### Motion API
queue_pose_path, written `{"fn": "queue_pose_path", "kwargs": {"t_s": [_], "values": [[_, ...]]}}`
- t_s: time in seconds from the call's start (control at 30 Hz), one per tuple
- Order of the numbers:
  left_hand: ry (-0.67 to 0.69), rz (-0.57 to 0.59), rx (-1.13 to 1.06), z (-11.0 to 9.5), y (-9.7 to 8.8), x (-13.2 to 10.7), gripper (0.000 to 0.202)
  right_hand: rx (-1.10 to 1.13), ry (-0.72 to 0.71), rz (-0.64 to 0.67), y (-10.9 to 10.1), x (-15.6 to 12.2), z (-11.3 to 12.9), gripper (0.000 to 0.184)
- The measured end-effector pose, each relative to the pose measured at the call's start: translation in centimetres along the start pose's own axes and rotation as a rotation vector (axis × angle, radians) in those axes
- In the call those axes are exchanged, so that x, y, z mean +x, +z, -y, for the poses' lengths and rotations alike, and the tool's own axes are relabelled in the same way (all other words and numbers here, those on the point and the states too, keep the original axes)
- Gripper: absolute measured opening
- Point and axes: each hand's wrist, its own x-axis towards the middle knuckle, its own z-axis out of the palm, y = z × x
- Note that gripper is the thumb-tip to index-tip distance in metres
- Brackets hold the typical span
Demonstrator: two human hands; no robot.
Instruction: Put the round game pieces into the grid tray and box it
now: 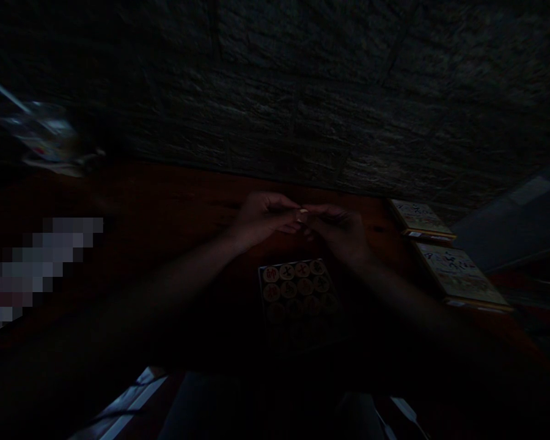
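Note:
Over the dark reddish table, my left hand (268, 212) and my right hand (341, 226) meet at the fingertips. Both are closed in a pinch around a small pale object (302, 212); its kind is too dim and covered to make out. Just below the hands, nearer to me, sits a shallow square box (260, 287) of round Chinese chess pieces (288, 271) laid in rows, marked with red or dark characters. Its near rows fade into shadow.
Two flat boxes with printed lids, a farther one (421, 218) and a nearer one (462, 274), lie at the right table edge. A clear plastic cup (50, 134) with a straw stands at the far left. A rough stone wall (275, 110) rises behind the table (178, 189).

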Motion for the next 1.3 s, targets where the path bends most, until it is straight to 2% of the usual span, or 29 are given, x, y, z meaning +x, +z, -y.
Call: {"fn": "queue_pose_path", "kwargs": {"t_s": [0.23,0.37,0.6,0.83,1.0,1.3], "values": [[0.044,0.037,-0.002,0.25,0.03,-0.01,0.037,-0.004,0.017,-0.001,-0.06,0.02,0.2,0.035],[0.078,0.024,0.034,0.41,0.1,0.04,0.033,0.039,0.026,-0.002,-0.09,0.06,0.05,0.033],[0.021,-0.018,0.032,0.09,0.12,0.07,0.021,0.018,0.034,-0.027,0.03,0.02,0.01,0.031],[0.051,0.025,0.034,-0.1,0.12,-0.12,0.025,-0.009,-0.004,-0.027,0.12,-0.1,0.17,0.027],[0.057,0.014,0.029,-0.04,0.11,-0.08,0.031,-0.008,0.001,-0.017,0.01,0.03,0.0,0.031],[0.068,0.033,0.036,-0.07,0.04,-0.16,0.029,0.006,-0.014,-0.006,-0.13,0.02,-0.22,0.028]]}}
